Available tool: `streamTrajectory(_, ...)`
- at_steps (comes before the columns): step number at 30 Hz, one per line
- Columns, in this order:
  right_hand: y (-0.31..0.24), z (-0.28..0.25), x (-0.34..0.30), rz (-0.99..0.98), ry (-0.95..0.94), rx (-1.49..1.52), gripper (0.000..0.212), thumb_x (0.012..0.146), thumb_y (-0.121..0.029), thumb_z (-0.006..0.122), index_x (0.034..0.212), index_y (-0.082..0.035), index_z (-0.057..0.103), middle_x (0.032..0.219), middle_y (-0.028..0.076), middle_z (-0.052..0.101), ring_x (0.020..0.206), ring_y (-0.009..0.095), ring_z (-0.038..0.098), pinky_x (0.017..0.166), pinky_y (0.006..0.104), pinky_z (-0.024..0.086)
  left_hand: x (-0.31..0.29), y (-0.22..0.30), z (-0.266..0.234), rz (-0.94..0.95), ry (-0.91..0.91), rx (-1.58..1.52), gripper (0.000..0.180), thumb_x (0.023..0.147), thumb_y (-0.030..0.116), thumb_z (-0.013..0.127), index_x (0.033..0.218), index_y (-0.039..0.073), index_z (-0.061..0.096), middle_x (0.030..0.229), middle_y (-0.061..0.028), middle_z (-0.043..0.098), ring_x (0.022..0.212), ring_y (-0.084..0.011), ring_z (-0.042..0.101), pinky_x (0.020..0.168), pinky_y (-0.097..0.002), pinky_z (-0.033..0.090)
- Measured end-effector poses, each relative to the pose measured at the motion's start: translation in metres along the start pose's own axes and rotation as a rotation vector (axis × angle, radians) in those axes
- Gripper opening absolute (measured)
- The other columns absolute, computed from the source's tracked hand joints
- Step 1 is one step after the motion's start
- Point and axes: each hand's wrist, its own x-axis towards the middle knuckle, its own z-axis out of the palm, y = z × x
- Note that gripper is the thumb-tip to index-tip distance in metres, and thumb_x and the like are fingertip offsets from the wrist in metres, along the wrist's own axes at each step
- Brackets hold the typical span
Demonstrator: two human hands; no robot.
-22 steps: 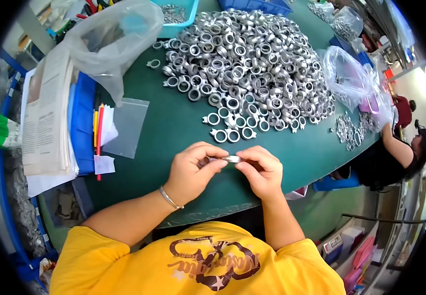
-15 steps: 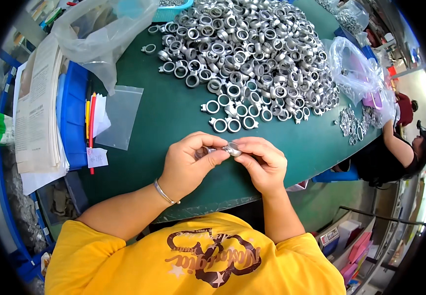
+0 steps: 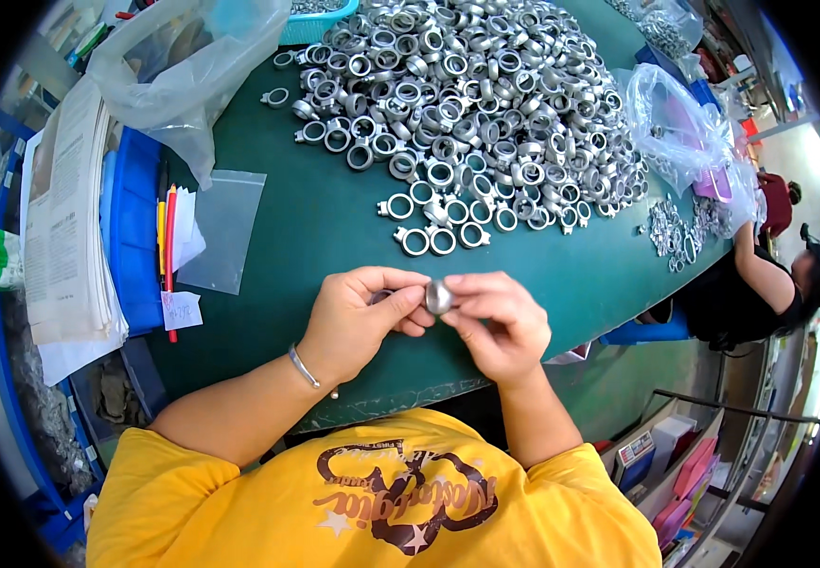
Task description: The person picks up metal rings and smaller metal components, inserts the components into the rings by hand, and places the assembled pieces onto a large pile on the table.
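Tabletop (image 3: 585,275) in dull green bears a big heap of silver metal rings (image 3: 485,104), several lying looser along its near side. Between that heap and the tabletop's front edge, the left hand (image 3: 358,312) and the right hand (image 3: 504,324) are close together, fingertips of both grasping a small, shiny silver metal piece (image 3: 439,298) between them.

Metal ring (image 3: 380,297), shiny piece (image 3: 439,298) partly hidden by hands (image 3: 348,317); turquoise basket (image 3: 308,31), ring pile (image 3: 485,104) cut off at top.
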Motion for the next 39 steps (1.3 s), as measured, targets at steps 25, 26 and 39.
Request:
streamTrajectory(25, 0.001, 0.006, -0.002, 0.315, -0.056, 0.099, 0.015, 0.068, 0.003, 0.070, 0.081, 0.001, 0.063, 0.092, 0.015, 0.062, 0.083, 0.022, 0.061, 0.072, 0.0279, 0.049, -0.003, 0.005, -0.004, 0.076, -0.082, 0.096, 0.010, 0.084, 0.009, 0.058, 0.088, 0.000, 0.060, 0.066, -0.0021, 0.056, 0.050, -0.0051, 0.047, 0.045, -0.0160, 0.036)
streamTrajectory(26, 0.002, 0.007, -0.002, 0.318, -0.047, 0.125, 0.015, 0.068, 0.004, 0.070, 0.080, 0.001, 0.062, 0.092, 0.015, 0.062, 0.083, 0.022, 0.061, 0.072, 0.0281, 0.049, -0.003, 0.005, -0.005, 0.086, -0.082, 0.110, 0.010, 0.084, 0.009, 0.058, 0.088, 0.000, 0.060, 0.066, -0.0020, 0.055, 0.049, -0.0049, 0.046, 0.045, -0.0159, 0.036)
streamTrajectory(39, 0.002, 0.012, -0.003, 0.149, 0.014, 0.041, 0.013, 0.074, 0.013, 0.056, 0.082, 0.003, 0.054, 0.099, 0.017, 0.057, 0.084, 0.021, 0.061, 0.074, 0.0282, 0.050, -0.002, -0.001, -0.002, 0.333, -0.020, 0.389, 0.010, 0.073, 0.002, 0.069, 0.081, 0.001, 0.064, 0.078, -0.0022, 0.059, 0.063, -0.0056, 0.053, 0.055, -0.0167, 0.041)
